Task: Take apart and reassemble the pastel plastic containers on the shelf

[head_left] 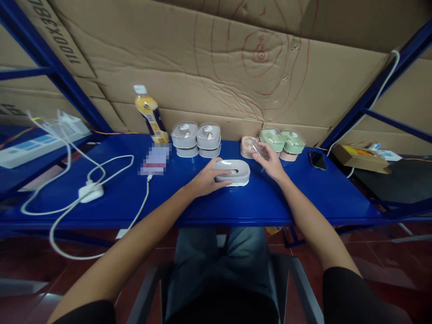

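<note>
Grey dish, one, gripped by left hand; right hand pinches apparently one clear lid.

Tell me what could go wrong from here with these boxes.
The right hand, close to the green boxes, might bump them. The clear piece in its fingers could slip. The grey box could shift on the blue table if the left hand loosens.

Blue table with grey boxes, bottle, phone
</note>
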### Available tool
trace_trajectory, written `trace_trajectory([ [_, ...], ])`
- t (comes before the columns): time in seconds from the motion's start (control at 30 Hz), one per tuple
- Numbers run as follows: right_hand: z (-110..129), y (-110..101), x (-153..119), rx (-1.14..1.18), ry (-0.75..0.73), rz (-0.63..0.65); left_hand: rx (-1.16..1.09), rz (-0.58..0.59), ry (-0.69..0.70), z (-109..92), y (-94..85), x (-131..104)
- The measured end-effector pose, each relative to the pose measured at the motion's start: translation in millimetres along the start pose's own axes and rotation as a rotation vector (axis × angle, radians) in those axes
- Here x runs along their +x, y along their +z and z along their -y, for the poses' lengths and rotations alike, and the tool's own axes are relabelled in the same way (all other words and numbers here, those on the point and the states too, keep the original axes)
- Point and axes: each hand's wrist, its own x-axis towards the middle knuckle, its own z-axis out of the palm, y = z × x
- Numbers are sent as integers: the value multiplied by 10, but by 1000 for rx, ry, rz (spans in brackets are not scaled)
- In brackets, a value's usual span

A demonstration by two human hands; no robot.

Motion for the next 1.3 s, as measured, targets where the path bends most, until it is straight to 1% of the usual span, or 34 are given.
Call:
trace_trajectory([
  [0.1, -23, 15, -2, 5, -1, -8, -15, -71, -41, 37, -33, 19],
  [0.2, -46, 0, 4, -7, 39, -6, 3, -173, -91, 133, -85, 38],
  [0.3, -56, -22, 4, -14, 95, 47, 29, -213, -153, 218, -131, 43],
  [0.37, -37, -30, -4, -24, 119, 94, 27, -195, -170, 229, -143, 40],
  [0.43, 12, -36, -20, -30, 106, 132, 5, -170, -143, 197, -135, 37],
  [0.53, 142, -36, -54, -3, -7, 212, -37, -146, -82, 107, -86, 37],
  [0.6, 245, -13, -76, -2, -107, 290, -57, -129, -78, 54, -38, 42],
  [0.73, 398, 124, -89, -67, -253, 404, -108, -85, -95, 19, 54, 53],
  [0.87, 439, 287, -61, -150, -299, 497, -145, -77, -137, 27, 95, 63],
  [0.97, 411, 347, -48, -190, -318, 517, -164, -65, -151, 32, 101, 70],
  [1.13, 364, 350, -84, -246, -308, 528, -158, -56, -152, 53, 107, 82],
  [1.3, 438, 337, -148, -343, -281, 513, -122, -53, -161, 73, 103, 81],
])
